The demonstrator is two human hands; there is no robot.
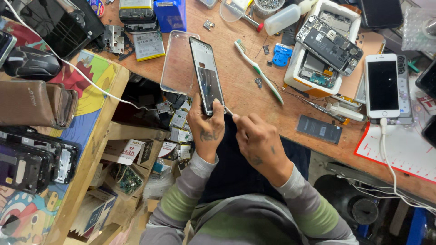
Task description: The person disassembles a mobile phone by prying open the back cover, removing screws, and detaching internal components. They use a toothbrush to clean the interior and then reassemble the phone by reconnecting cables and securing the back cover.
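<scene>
Smartphone (206, 75), slim, dark-screened, upright

A brown wooden workbench (254, 97) carried a clear phone case (175, 61), a white-and-green toothbrush (259, 70), a white smartphone (382, 86) on a charging cable (388, 156), a flat dark battery (319, 129), a white tray (295, 68) of opened phones, and a red-edged white mat (404, 149).

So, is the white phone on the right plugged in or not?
Plugged in: a white cable enters the bottom edge of the white phone. Its screen is dark.
</scene>
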